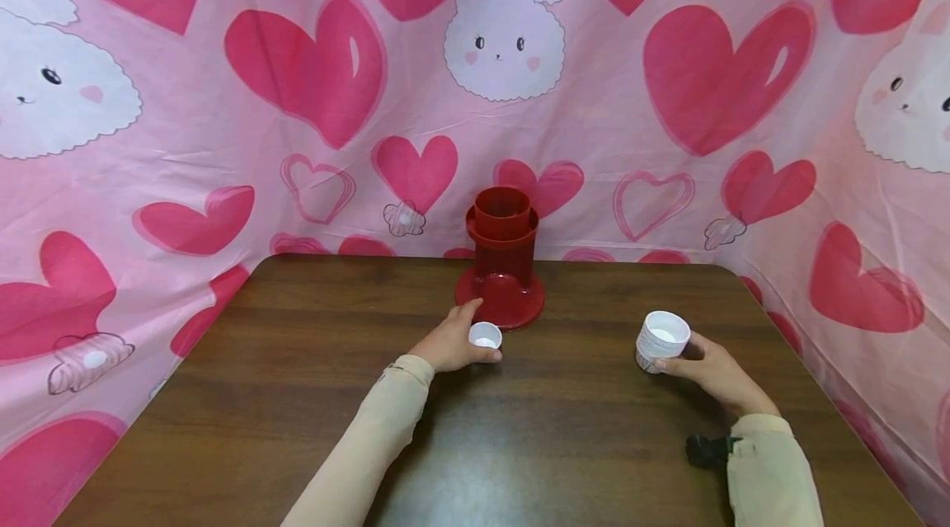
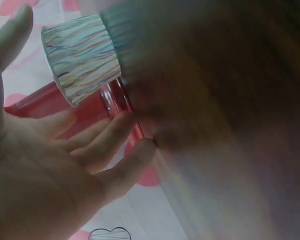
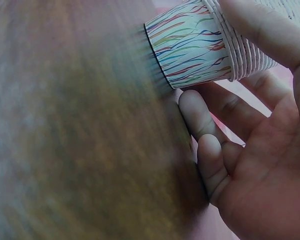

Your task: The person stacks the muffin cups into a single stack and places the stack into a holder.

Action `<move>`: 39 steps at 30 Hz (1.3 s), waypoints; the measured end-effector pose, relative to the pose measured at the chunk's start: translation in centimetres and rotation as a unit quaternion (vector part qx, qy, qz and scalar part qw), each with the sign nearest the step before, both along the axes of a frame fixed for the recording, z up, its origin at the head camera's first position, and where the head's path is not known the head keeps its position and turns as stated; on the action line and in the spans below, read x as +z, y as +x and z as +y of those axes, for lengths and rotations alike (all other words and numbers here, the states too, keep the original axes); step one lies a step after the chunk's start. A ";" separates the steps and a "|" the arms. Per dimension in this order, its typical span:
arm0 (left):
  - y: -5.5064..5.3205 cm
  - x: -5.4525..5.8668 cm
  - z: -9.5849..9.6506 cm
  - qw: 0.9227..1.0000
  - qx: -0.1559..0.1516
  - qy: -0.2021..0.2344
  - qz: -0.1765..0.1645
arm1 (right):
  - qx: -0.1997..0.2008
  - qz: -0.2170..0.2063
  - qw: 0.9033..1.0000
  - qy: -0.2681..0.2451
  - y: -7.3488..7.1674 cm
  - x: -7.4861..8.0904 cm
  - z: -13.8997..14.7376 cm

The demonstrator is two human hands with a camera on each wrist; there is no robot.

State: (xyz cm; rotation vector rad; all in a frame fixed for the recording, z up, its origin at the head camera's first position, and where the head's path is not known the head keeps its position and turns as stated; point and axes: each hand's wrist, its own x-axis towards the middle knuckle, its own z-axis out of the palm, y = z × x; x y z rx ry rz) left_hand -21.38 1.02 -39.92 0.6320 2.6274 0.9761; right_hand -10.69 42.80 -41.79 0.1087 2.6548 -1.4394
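One small white paper cup (image 1: pixel 486 337) stands upright on the table in front of a red stand. Around its left side reaches my left hand (image 1: pixel 449 343), thumb and fingers spread apart. The left wrist view shows wavy coloured lines on that cup (image 2: pixel 82 57) and a gap between it and the thumb. On the right, my right hand (image 1: pixel 716 374) grips a stack of the same paper cups (image 1: pixel 659 343) between thumb and fingers. Several nested rims show on the stack (image 3: pixel 190 45) in the right wrist view, its base down at the tabletop.
The red stand (image 1: pixel 505 263), with a wide round base and an open tube on top, is at the table's back middle. Behind the brown wooden table (image 1: pixel 564 444) hangs a pink cloth (image 1: pixel 594 123) with hearts and rabbits, which also runs along both sides.
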 end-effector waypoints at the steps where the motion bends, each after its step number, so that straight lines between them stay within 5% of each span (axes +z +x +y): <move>1: 0.0 0.0 0.0 1.000 -0.004 -0.004 -0.005 | 0.001 -0.002 1.000 0.001 0.0 0.0 0.0; 20: 0.5 0.1 0.9 0.998 -0.008 -0.024 0.062 | -0.006 -0.017 1.000 -0.013 -0.1 0.5 -0.4; 39: 1.1 1.4 3.5 0.995 -0.030 0.089 0.019 | -0.005 0.002 1.000 0.003 0.1 0.2 -0.2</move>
